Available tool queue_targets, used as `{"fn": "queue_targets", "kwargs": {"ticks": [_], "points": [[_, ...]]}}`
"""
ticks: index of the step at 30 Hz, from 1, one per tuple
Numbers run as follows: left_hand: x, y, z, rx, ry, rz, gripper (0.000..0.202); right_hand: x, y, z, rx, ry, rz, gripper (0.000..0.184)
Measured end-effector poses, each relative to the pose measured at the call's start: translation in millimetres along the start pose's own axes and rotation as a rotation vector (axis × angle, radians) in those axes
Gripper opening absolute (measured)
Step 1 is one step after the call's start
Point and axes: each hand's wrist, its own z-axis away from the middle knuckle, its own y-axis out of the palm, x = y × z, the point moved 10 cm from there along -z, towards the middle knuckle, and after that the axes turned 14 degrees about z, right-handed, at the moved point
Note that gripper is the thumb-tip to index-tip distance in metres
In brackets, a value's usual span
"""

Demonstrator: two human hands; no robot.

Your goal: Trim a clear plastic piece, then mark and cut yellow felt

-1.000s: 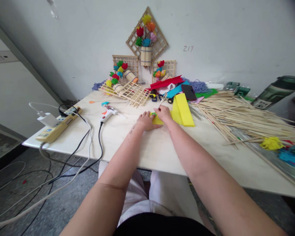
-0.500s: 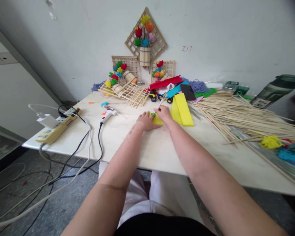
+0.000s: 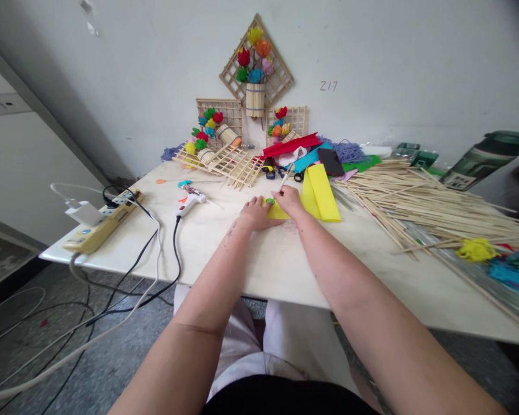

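My right hand is closed around a slim white pen, its lower end over a yellow sheet. The sheet, perhaps crepe paper, has a folded part standing out to the right of that hand. My left hand lies flat with fingers stretched out, pressing the sheet's left end to the table. A small round green thing sits on the yellow by my left fingers; its kind is too small to tell. The pen's tip is hidden by my right hand.
A white glue gun and a power strip with trailing cables are to the left. Bamboo lattices with paper flowers stand behind. Scissors lie beyond my hands. Thin sticks and a dark bottle occupy the right.
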Motion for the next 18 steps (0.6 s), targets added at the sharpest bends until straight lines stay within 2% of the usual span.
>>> {"fn": "queue_targets", "kwargs": {"ticks": [18], "points": [[0.2,0.2,-0.1,-0.003,0.002,0.001,0.095,-1.2,-0.6,0.5,-0.006,-0.003,-0.007,0.019]]}}
